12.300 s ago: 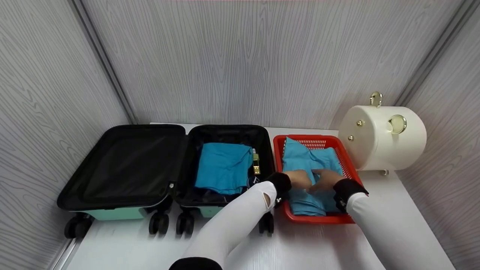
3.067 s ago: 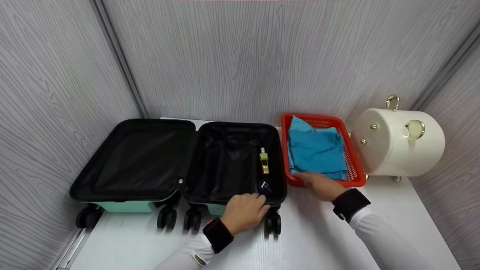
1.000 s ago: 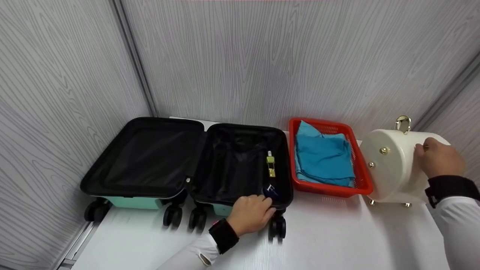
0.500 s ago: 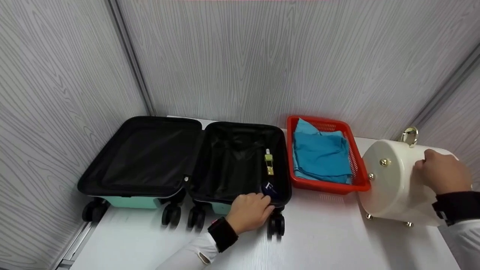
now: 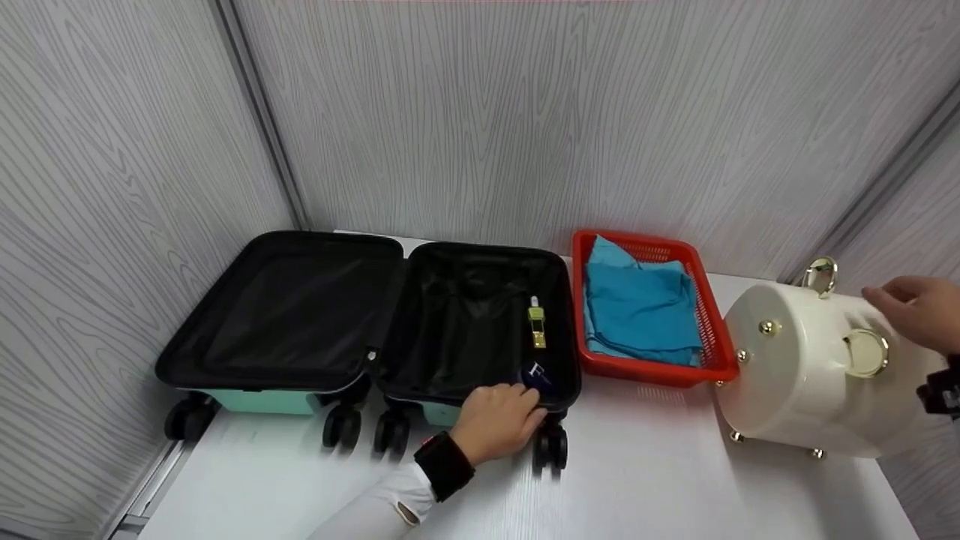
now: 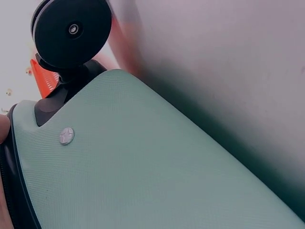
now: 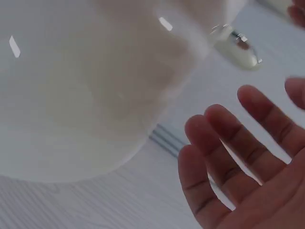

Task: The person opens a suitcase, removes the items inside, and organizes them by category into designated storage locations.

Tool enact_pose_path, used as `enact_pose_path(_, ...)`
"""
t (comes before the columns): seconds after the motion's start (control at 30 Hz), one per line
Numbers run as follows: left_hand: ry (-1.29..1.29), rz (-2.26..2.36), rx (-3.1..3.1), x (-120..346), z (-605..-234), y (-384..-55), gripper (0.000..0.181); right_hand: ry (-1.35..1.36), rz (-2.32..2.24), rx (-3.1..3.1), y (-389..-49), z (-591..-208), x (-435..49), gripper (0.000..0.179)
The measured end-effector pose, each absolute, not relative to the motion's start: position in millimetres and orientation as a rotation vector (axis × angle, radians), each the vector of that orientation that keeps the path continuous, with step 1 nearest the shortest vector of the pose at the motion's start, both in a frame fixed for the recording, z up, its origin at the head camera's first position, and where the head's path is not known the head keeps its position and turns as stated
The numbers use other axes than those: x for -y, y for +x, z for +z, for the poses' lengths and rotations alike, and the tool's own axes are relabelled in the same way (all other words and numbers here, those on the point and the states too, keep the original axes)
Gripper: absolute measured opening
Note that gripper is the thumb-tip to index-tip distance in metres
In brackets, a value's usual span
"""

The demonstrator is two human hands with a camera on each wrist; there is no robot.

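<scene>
the white cylinder [image 5: 814,397] lies lengthwise at the right of the white table [image 5: 637,480], its long axis running from left to right with the right end a little nearer the person; its flat round end, set with gold knobs [image 5: 766,328], faces left towards the red basket [image 5: 645,373]; basket and cylinder sit very close, and from this angle it is hard to say whether they touch; the right hand [image 5: 919,309] is spread loose just beside the cylinder's upper right side, fingers nearly straight; the left hand [image 5: 499,422] grips the near rim of the suitcase [image 5: 285,315], fingers bent over the edge; the suitcase lies open, its two halves side by side, black wheels [image 5: 343,427] towards the person; the cylinder is smooth and glossy, with a gold-rimmed disc [image 5: 867,354] on its curved side and a gold ring [image 5: 820,276] standing on top; the suitcase has a finely ribbed mint-green shell [image 6: 143,157] and a creased black lining; inside lie a slim yellow-green item [image 5: 537,322], its length running away from the person, and a dark item [image 5: 537,373] with pale lettering; the basket is pierced plastic, holding folded blue cloths [image 5: 641,307].
</scene>
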State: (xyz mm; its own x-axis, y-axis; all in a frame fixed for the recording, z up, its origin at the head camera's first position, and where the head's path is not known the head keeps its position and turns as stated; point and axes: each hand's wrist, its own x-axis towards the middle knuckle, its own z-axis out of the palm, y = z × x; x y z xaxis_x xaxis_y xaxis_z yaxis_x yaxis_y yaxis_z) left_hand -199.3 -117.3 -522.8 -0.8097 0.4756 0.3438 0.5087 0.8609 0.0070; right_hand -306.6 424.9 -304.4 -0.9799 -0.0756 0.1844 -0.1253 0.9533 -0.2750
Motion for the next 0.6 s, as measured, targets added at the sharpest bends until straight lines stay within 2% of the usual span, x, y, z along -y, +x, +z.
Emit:
enact_pose_path(0.27, -0.755, -0.149, 2.691, 114.6, -526.2, -199.7, 0.035, 0.289, 0.442, 3.168, -324.5, -336.0, -449.4, 0.084)
enact_pose_path(0.6, -0.768, -0.158, 2.704, 110.6, -526.9, -201.4, 0.035, 0.292, 0.417, 3.229, -309.6, -340.5, -452.1, 0.082)
